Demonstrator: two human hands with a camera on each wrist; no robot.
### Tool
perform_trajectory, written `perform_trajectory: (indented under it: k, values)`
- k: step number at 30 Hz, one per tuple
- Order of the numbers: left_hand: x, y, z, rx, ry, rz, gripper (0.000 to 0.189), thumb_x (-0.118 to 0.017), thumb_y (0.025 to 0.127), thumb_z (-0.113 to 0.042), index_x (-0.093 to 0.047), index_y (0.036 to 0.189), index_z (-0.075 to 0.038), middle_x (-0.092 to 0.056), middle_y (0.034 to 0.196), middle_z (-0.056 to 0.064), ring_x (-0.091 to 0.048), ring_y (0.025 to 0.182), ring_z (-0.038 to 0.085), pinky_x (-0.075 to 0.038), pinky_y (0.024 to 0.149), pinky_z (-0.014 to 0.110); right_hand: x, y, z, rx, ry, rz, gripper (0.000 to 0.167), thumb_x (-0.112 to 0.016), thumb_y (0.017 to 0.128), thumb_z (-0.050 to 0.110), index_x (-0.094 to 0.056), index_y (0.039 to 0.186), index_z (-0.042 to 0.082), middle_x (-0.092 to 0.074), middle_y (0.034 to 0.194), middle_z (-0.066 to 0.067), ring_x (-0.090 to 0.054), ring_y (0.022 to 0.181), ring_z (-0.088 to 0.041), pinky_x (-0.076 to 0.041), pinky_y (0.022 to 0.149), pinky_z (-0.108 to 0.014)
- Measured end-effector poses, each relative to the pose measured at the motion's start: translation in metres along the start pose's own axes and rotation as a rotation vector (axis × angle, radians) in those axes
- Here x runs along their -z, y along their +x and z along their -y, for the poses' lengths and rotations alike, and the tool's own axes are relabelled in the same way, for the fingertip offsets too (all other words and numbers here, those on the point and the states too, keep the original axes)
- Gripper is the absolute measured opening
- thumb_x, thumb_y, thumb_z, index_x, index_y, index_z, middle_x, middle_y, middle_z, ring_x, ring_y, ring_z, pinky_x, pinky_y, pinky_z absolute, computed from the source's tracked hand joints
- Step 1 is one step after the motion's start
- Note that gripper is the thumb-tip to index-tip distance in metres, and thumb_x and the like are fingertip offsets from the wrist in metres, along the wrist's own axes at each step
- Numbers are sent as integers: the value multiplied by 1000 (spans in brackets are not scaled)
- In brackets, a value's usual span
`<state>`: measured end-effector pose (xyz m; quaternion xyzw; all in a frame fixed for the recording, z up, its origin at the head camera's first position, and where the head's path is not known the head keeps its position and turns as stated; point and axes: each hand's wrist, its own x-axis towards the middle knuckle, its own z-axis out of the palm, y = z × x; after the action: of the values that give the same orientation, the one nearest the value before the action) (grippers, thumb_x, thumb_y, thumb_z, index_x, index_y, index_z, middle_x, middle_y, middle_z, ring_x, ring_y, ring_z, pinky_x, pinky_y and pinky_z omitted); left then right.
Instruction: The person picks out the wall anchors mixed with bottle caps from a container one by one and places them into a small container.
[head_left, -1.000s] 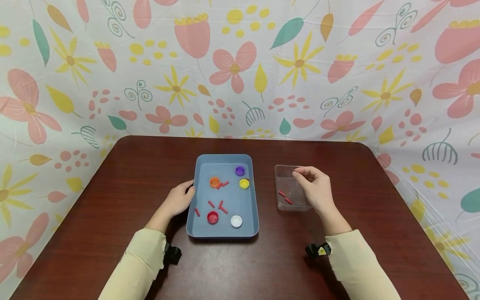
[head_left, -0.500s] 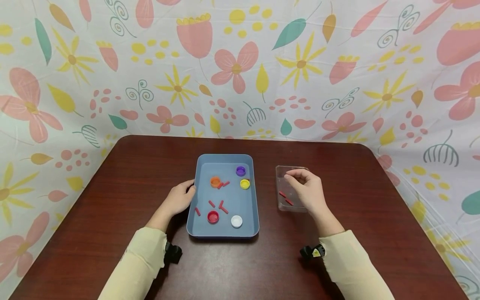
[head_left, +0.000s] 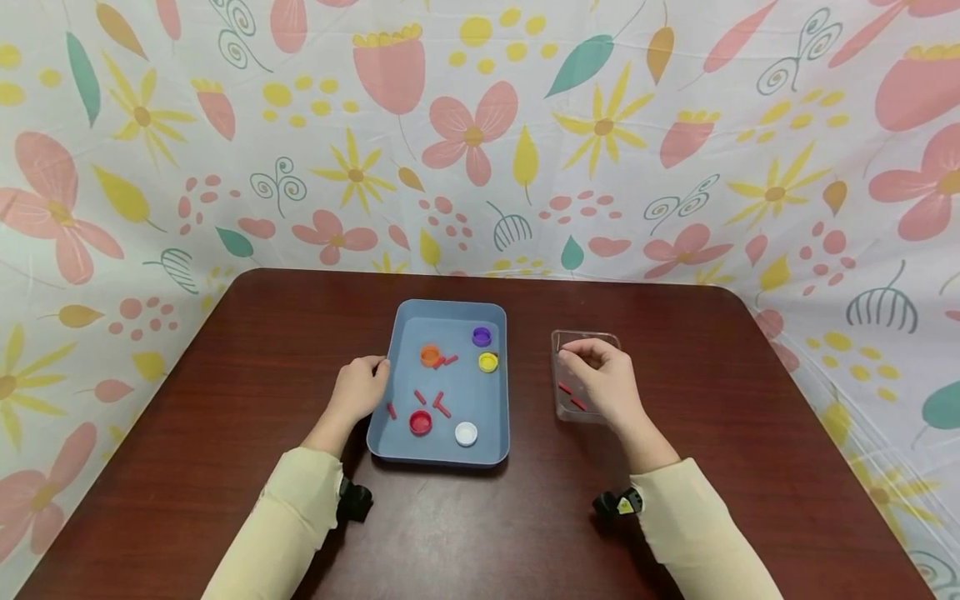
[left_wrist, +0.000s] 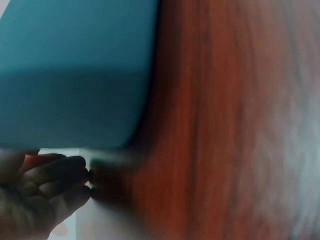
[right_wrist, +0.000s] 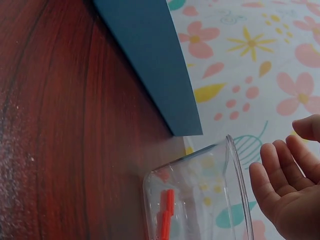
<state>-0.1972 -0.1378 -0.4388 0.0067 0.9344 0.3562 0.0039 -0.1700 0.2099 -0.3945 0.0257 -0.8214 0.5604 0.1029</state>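
My left hand (head_left: 360,387) holds the left wall of a blue-grey tray (head_left: 483,400), its fingers partly under the tray in the left wrist view. Orange (head_left: 430,356), purple (head_left: 482,337), yellow (head_left: 488,362), red (head_left: 420,422) and white (head_left: 466,434) round caps lie in the tray. Several short red sticks (head_left: 442,405) are scattered among them. Above a clear plastic box (head_left: 558,407) hovers my right hand (head_left: 603,379). Its thumb and fingers (right_wrist: 272,187) bend loosely, with nothing seen between them. Two red sticks (right_wrist: 167,210) lie inside the box.
Both the tray and the box are over a dark brown wooden table (head_left: 465,542). A white curtain with a flower print (head_left: 480,208) hangs behind the far edge. Black wrist cameras (head_left: 618,504) are strapped at both sleeves.
My right hand has moved left over the clear box. The tray has shifted slightly away and turned a little, its near end going left, with my left hand on it.
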Motion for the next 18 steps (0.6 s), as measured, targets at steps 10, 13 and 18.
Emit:
perform_trajectory:
  k: [10,13,18]
  values:
    - [-8,-3,-8,6,-59,-194,31,-49,95,-13,-68,112,4,-68,107,22,-66,88,35,-54,75,45,-2,0,-1,2,16,3,23,-66,89,14,-67,100,-6,-66,77,8,-64,71,0,-56,65,-23]
    - [-9,-1,-10,-4,-68,-231,29,-50,93,-11,-69,110,4,-68,107,22,-65,95,37,-54,80,47,-2,0,-2,4,24,0,23,-66,89,14,-67,99,-6,-67,78,5,-64,72,-2,-56,65,-23]
    - [-9,2,-13,13,-92,-235,28,-52,93,-10,-69,111,3,-68,107,21,-65,95,37,-54,79,47,-6,0,-1,-25,37,6,21,-66,89,12,-67,99,-7,-68,81,-4,-65,72,-7,-57,66,-24]
